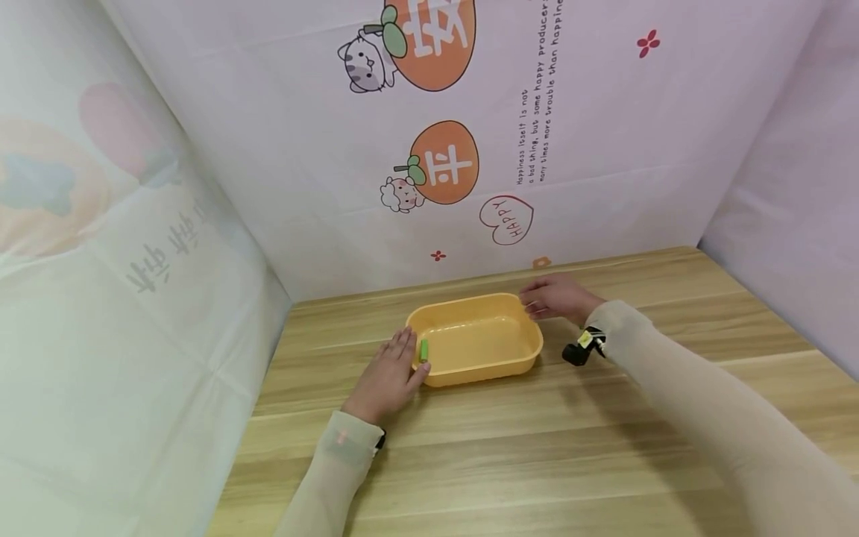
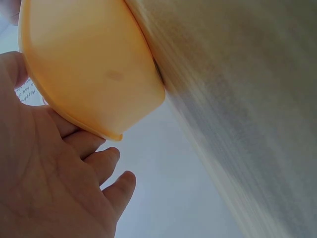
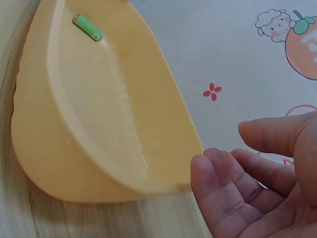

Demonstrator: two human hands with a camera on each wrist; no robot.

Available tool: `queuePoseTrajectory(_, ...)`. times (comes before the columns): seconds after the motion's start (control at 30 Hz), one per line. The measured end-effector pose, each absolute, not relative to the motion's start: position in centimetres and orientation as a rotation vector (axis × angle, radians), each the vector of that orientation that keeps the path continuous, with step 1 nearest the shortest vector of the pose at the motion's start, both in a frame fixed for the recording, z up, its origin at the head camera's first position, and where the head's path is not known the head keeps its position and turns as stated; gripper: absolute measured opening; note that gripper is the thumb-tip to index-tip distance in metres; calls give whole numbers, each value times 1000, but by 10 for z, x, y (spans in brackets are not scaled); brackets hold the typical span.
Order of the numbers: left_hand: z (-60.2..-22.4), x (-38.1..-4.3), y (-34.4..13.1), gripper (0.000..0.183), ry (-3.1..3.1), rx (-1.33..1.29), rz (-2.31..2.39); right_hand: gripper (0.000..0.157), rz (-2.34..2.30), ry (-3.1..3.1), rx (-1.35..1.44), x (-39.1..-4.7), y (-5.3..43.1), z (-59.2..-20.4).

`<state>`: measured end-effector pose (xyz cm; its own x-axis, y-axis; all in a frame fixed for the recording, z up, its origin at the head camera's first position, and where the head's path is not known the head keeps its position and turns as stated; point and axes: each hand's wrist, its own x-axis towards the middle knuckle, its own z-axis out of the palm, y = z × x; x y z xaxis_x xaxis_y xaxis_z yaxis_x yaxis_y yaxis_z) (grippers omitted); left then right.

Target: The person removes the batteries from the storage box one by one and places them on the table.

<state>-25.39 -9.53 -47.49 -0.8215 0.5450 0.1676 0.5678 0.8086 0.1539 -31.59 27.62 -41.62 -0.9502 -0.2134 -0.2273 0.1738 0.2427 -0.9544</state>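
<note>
A yellow-orange plastic basin point(image 1: 479, 343) stands on the wooden table. Inside it, against the left end, lies a small green cylinder point(image 3: 88, 28) that looks like a battery. My left hand point(image 1: 388, 377) rests along the basin's left end, its fingers extended and the thumb by the near corner. In the left wrist view, its fingertips touch the underside of the rim. At the far right corner is my right hand point(image 1: 558, 297), fingers loosely bent beside the rim. The right wrist view shows a gap between its thumb and fingers, with nothing held there; whether a fingertip touches the rim I cannot tell.
The wood-grain table point(image 1: 496, 462) extends around the basin. Behind it hangs a white printed cloth point(image 1: 322, 186), with more cloth at both sides. A black wrist-worn device point(image 1: 579, 350) sits on the right wrist, close to the basin.
</note>
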Motion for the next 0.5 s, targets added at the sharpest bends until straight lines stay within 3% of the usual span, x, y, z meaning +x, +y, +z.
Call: queuePoseTrajectory(0.5, -472, -252, -95, 70, -2882, -893, -301, 43, -1744, 2189, -149, -321, 245, -421)
